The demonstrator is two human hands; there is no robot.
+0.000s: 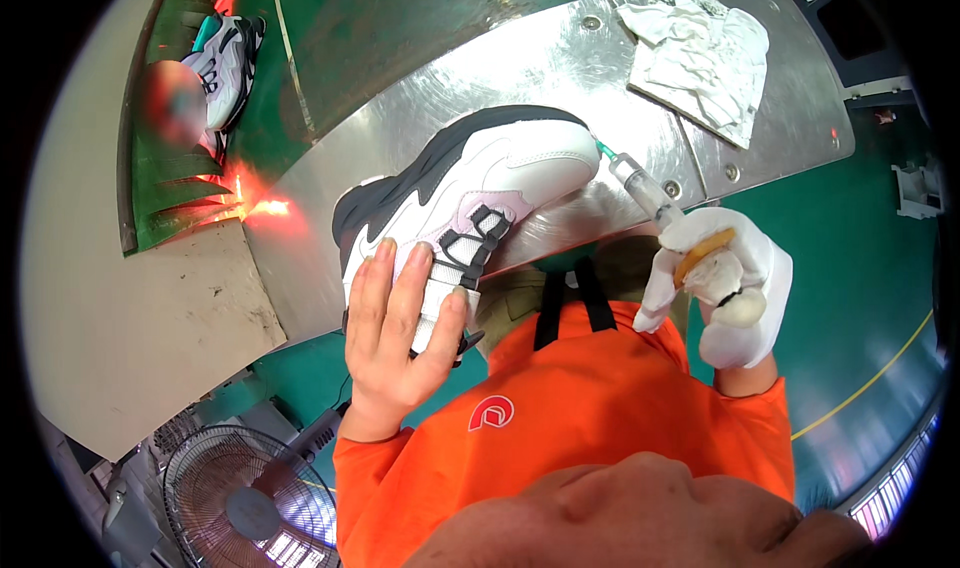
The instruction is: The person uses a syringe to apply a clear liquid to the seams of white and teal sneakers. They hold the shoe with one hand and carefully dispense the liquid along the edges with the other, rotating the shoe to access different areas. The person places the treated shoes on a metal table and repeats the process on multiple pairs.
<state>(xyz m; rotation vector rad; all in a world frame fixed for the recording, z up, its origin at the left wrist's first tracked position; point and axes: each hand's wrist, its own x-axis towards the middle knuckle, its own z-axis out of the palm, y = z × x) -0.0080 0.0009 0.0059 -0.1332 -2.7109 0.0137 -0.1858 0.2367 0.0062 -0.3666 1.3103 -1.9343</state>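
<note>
My bare left hand (405, 333) grips a sneaker (520, 168) at its heel end, the fingers lying along the white upper. The shoe rests tilted on its side, black sole away from me, with a pale pink panel and black laces. My right hand (735, 278) wears a white glove and is closed round a clear syringe (645, 190). Its green tip reaches the toe edge, where upper meets sole; actual contact I cannot tell. A tan, curved piece (703, 256) and a whitish rounded end with a black band also show in that hand.
The metal worktop (540, 63) carries crumpled white cloths (700, 63) at far right. Behind it runs a green belt (385, 33). A second sneaker (232, 73) sits far left by a green slit curtain (150, 188) and red glow. Cardboard-coloured board (160, 318) and a fan (250, 508) lie left.
</note>
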